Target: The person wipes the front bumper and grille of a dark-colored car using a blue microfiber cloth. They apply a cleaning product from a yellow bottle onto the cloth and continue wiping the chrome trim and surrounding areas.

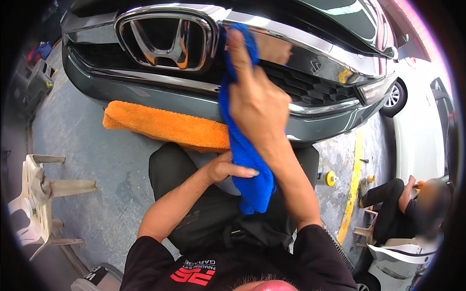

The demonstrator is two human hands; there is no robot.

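Blue cloth (245,160) gripped in my right hand (257,104), pressed on chrome grille strip (320,63). Left hand (225,169) loosely curled at cloth's hanging end. I judge wiping mid-way; orange towel (165,125) unused under bumper.

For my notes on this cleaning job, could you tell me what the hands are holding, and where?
The right hand presses the upper end of a blue cloth against the car's chrome grille strip; the left hand holds nothing visible.

The person wears a black short-sleeved shirt (233,271) with a red and white print on the chest. Black trousers (204,213) cover the legs. Both forearms are bare.
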